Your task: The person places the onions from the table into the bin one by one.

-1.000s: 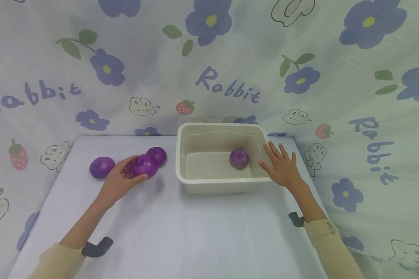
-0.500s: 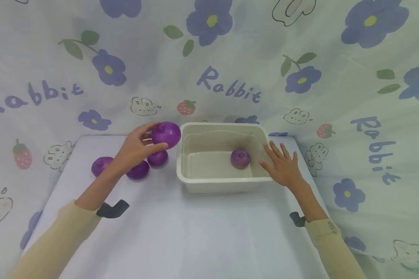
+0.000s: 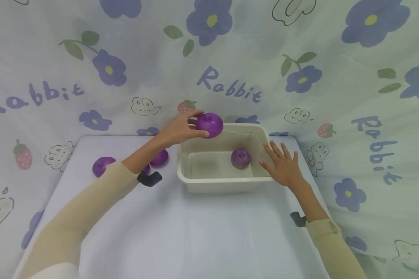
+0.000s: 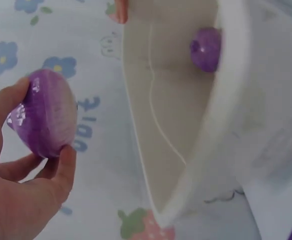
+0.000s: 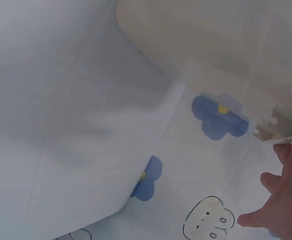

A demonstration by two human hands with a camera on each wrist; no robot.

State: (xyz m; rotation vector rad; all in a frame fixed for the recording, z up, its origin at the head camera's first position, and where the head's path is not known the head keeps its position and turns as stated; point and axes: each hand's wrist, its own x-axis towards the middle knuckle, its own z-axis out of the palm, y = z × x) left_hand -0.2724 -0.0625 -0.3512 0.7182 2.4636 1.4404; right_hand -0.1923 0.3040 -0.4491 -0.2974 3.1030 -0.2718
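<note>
In the head view my left hand [image 3: 179, 128] grips a glossy purple onion [image 3: 210, 125] between thumb and fingers, above the back left part of a cream plastic bin [image 3: 223, 180]. The left wrist view shows this onion [image 4: 48, 112] from the side, one face paler. Inside the bin, toward its right end, lies another purple onion [image 3: 240, 158]. My right hand [image 3: 283, 166] rests at the bin's right rim, its fingers straight and spread. In the right wrist view only part of that hand [image 5: 286, 200] shows, at the right edge.
Left of the bin, purple onions lie on the white table [image 3: 209, 228]: one at the far left [image 3: 101, 166], one nearer the bin [image 3: 160, 158], and one mostly hidden [image 3: 146, 169] behind my left forearm. A patterned cloth [image 3: 153, 69] hangs behind and at the sides.
My left hand has lifted the onion from the group on the table and carried it up and rightward over the bin. The right hand has stayed at the rim.
</note>
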